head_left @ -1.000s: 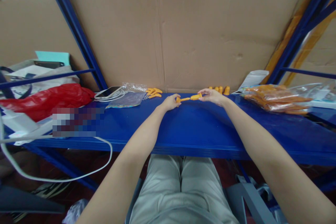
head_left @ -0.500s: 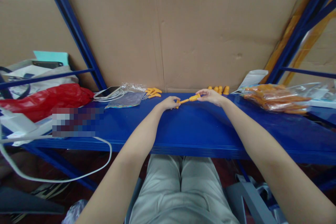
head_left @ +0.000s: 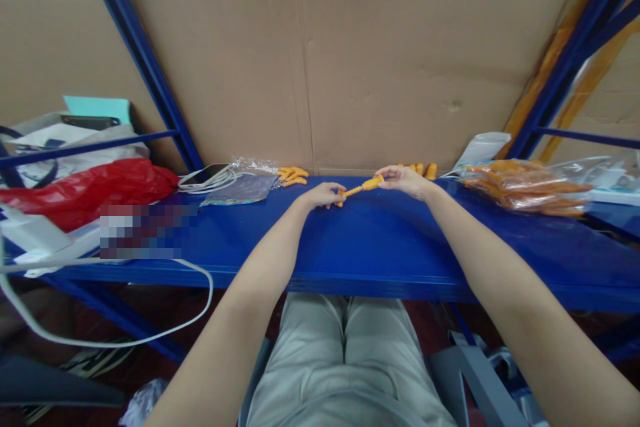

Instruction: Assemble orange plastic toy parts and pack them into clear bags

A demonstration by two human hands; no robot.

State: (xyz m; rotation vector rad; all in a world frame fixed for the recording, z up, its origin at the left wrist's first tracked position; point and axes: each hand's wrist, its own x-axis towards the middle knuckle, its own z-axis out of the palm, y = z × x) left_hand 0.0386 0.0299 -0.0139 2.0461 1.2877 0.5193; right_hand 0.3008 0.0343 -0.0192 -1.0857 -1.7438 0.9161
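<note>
Both hands hold one slim orange piece (head_left: 358, 189) over the blue shelf (head_left: 380, 247). My left hand (head_left: 324, 195) pinches its lower, ribbed left end, close to the shelf. My right hand (head_left: 406, 179) grips the thicker right end, which is raised a little. The piece slants up to the right between them. Several small orange cones (head_left: 425, 170) stand just behind my right hand. More orange pieces (head_left: 293, 176) lie loose behind my left hand.
A clear bag of orange pieces (head_left: 525, 188) lies at the right. A phone with a white cable (head_left: 207, 175), a flat clear pouch (head_left: 243, 188) and a red bag (head_left: 85, 188) lie at the left. Cardboard (head_left: 390, 67) backs the shelf. Blue rack posts (head_left: 145, 60) slant at both sides.
The orange piece has tilted: my right hand lifted its end slightly while my left hand stayed low near the shelf. Both grips are unchanged.
</note>
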